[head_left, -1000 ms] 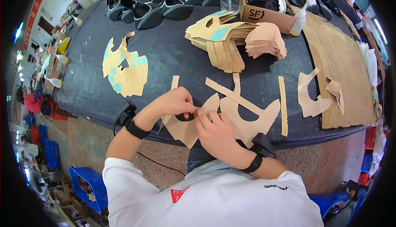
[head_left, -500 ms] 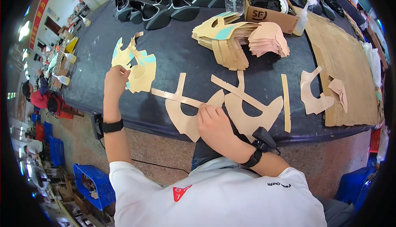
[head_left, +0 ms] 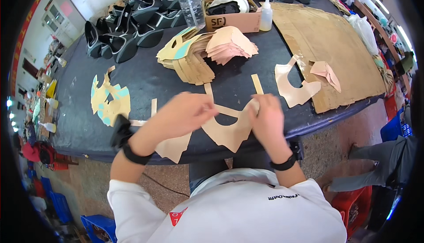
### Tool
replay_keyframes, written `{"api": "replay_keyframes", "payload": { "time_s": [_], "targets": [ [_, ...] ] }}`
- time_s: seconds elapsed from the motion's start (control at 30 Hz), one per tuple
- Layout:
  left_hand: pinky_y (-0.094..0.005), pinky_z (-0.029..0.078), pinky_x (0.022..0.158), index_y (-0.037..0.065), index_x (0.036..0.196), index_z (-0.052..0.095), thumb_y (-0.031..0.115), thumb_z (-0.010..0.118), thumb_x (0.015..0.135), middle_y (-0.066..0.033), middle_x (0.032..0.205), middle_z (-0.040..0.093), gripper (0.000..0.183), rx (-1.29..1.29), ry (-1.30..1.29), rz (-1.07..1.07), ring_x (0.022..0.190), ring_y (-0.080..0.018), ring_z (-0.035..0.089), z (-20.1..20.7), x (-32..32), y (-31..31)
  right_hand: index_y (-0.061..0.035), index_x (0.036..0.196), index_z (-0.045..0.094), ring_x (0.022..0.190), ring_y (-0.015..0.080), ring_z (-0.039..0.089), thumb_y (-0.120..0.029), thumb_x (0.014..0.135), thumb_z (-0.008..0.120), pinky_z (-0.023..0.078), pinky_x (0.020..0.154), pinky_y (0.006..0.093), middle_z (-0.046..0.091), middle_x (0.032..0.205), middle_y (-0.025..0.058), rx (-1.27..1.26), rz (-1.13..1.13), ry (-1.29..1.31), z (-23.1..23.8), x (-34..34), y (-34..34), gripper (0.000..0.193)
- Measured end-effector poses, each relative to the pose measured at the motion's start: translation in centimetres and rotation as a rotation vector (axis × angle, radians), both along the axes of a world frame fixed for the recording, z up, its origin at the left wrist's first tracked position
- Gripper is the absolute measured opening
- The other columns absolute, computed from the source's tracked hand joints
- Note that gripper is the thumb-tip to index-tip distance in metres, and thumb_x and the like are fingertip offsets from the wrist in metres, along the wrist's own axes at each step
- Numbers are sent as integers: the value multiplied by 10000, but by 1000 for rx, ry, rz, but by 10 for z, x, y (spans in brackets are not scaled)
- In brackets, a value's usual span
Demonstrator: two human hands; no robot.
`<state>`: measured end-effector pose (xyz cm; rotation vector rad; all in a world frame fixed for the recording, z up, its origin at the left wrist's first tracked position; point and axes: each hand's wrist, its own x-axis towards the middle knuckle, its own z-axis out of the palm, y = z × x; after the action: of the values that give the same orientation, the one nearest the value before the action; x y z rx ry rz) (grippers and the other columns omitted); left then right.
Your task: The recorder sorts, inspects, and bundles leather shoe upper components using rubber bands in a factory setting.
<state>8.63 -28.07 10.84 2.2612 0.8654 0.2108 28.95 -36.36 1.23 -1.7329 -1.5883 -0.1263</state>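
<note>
A tan crescent-shaped cutout, like a shoe-upper piece (head_left: 232,134), lies at the table's front edge, with a crossed tan strip (head_left: 227,110) over its opening. My left hand (head_left: 187,112) hovers over its left side, fingertips pinched together near the strip; whether anything sits between them is hidden. At the piece's right tip, my right hand (head_left: 268,117) has its bent fingers closed on the edge, slightly blurred. Under my left forearm, a second tan cutout (head_left: 174,146) is partly covered. Beyond my right hand, a narrow straight strip (head_left: 257,84) shows its upper end.
Yellow pieces with turquoise patches (head_left: 110,104) lie left. Behind are a cutout stack (head_left: 194,62), a pink stack (head_left: 232,44), black shoes (head_left: 128,35), a water bottle (head_left: 191,9), a carton (head_left: 240,22) and a squeeze bottle (head_left: 266,17). Cardboard (head_left: 344,53) and another cutout (head_left: 293,86) lie right.
My left hand has left the yellow pieces and come right, over the tan cutouts. My right hand has moved from the left cutout to the middle one's right tip. The view has turned right.
</note>
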Motion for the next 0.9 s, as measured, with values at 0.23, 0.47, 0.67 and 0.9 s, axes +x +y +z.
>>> {"api": "replay_keyframes", "payload": {
  "time_s": [0.23,0.47,0.67,0.9],
  "targets": [
    [-371,481,588,-34,781,600,296,565,853,-192,684,612,339,87,-163,-89,638,-342,609,-52,115,-24,-14,751,513,781,326,567,-158,684,660,485,670,397,534,796,145,-266,-90,-345,-26,50,30,216],
    [-318,481,602,-19,835,609,382,420,952,-95,720,621,459,-337,-167,191,642,-175,604,-73,115,2,15,761,548,585,198,592,-27,697,639,475,572,291,583,619,92,-210,82,400,10,57,19,119],
    [-267,466,769,13,1006,592,268,442,973,-72,963,612,297,-904,-785,326,847,-133,575,-91,132,-4,20,869,599,696,75,597,16,791,593,483,636,221,631,755,43,-285,374,923,17,44,-5,78],
    [-178,427,571,-5,1034,619,190,555,924,-88,987,653,233,-923,-835,349,607,-31,482,-61,119,5,-18,743,584,709,308,592,-133,722,670,511,662,372,593,717,91,-128,-241,-297,-8,86,-1,145]
  ]
}}
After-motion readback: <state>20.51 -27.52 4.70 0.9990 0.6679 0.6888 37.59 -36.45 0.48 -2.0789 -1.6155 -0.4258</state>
